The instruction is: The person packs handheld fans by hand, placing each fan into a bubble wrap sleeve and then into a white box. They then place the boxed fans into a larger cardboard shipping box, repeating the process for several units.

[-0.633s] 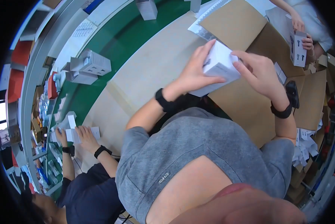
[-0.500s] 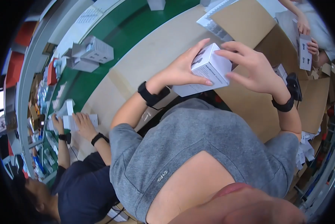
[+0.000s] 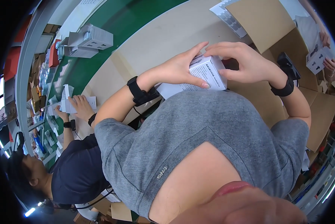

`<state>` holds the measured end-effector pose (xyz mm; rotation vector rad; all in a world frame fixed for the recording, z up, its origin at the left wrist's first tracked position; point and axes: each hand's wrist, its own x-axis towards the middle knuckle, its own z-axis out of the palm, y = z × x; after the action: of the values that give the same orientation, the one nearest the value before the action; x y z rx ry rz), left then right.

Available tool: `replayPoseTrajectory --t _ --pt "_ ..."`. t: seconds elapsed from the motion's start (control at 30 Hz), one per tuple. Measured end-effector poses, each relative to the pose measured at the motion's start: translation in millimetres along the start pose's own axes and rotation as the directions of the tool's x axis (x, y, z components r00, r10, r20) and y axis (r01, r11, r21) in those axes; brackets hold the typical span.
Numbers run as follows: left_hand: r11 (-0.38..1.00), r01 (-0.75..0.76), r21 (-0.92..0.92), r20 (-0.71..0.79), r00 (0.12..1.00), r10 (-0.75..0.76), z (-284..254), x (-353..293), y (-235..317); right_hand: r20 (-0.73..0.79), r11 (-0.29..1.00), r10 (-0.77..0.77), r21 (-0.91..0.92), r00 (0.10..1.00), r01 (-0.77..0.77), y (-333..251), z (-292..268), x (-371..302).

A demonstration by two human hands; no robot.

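Observation:
A white printed carton [image 3: 208,72] sits upright in front of my chest, its printed side facing me. My left hand [image 3: 176,70] is wrapped round its left side, thumb across the printed side and fingers behind. At the top right edge, my right hand [image 3: 246,61] curves over the carton, with its fingers along the top and its thumb against the right side. The carton's far side and bottom are hidden. Each of my wrists wears a black strap with a small device.
An open brown cardboard box [image 3: 264,26] stands to the right. Open white cartons [image 3: 94,39] sit on the green belt [image 3: 137,16]. At the left, a co-worker's hands [image 3: 81,106] handle a white box; at the far right, another person holds a white carton [image 3: 318,59].
The carton has come down slightly and turned, so its printed side faces me more. My right hand has closed in on its top and right side.

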<state>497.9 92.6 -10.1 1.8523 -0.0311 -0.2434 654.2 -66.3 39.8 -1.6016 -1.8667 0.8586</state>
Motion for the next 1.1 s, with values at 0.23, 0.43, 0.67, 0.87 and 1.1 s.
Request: replayPoseTrajectory --t 0.23,0.43,0.67,0.87,1.1 --pt "0.999 0.032 -0.017 0.012 0.999 -0.032 9.1 -5.5 7.6 -0.005 0.996 0.007 0.087 1.000 -0.006 -5.7 3.0 -9.2" --pt "0.999 0.054 -0.001 0.016 0.998 -0.054 10.6 -7.7 9.1 -0.021 0.992 0.002 0.125 1.000 0.001 -6.4 5.0 -12.4" --pt "0.997 0.070 -0.019 0.069 0.995 -0.069 5.1 2.0 3.0 -0.061 0.987 0.060 0.155 0.996 -0.050 -2.0 7.5 -12.7" --pt "0.994 -0.072 0.080 0.101 0.993 0.063 -5.5 20.5 9.9 -0.099 0.999 0.029 -0.024 0.995 -0.031 -0.5 4.0 -10.9" --pt "0.992 -0.051 0.111 0.148 0.988 0.034 -3.0 24.8 0.3 0.128 0.971 0.207 -0.145 0.970 -0.188 -5.7 7.4 -2.4"
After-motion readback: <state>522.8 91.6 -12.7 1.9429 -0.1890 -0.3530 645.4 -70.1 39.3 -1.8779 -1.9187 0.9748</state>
